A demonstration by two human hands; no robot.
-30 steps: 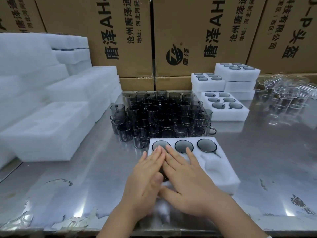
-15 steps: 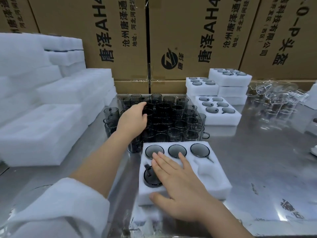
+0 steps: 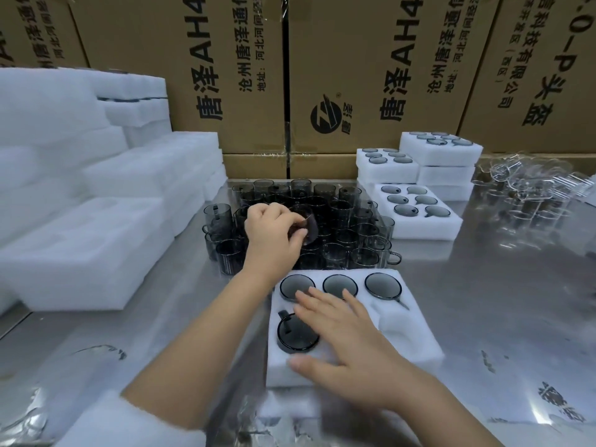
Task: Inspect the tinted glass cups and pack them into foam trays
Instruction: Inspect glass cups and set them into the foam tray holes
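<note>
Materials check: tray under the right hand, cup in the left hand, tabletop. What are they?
Tray: soft white foam, matte, possibly polyethylene; fuzzy cut edges around the pockets.
Cup: smoke-tinted glass, glossy; see-through, with bright rim highlights.
Tabletop: looks like stainless steel, polished; it reflects the boxes and lights, with scuffed patches.
</note>
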